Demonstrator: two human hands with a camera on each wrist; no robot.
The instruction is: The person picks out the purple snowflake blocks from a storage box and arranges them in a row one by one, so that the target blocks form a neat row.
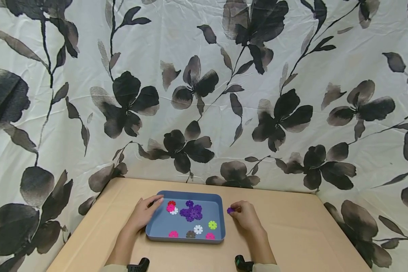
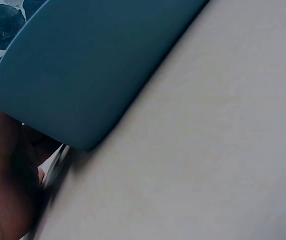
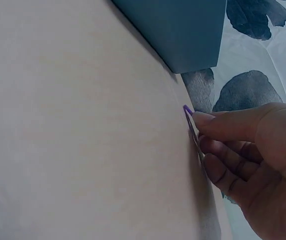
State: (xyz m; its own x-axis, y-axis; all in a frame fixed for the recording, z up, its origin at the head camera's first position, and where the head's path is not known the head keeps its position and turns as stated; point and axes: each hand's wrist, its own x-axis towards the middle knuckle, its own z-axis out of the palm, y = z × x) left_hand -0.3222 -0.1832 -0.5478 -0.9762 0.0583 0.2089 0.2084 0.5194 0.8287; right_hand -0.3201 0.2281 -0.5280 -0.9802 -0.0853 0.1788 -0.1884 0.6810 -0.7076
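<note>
A small purple disc point(image 1: 229, 210), thin and round, is pinched between the thumb and fingers of the right hand point(image 1: 247, 217), just right of the tray point(image 1: 161, 224); the right-wrist view shows only a slim edge (its facing and long axis I can't tell). The smooth, blue-grey, round-cornered tray holds flower-like discs point(image 1: 192, 213), many purple and clustered. The left hand point(image 1: 144, 212) touches its left rim (whether grasping, I can't tell). Beneath lies the pale table point(image 1: 190, 258).
</note>
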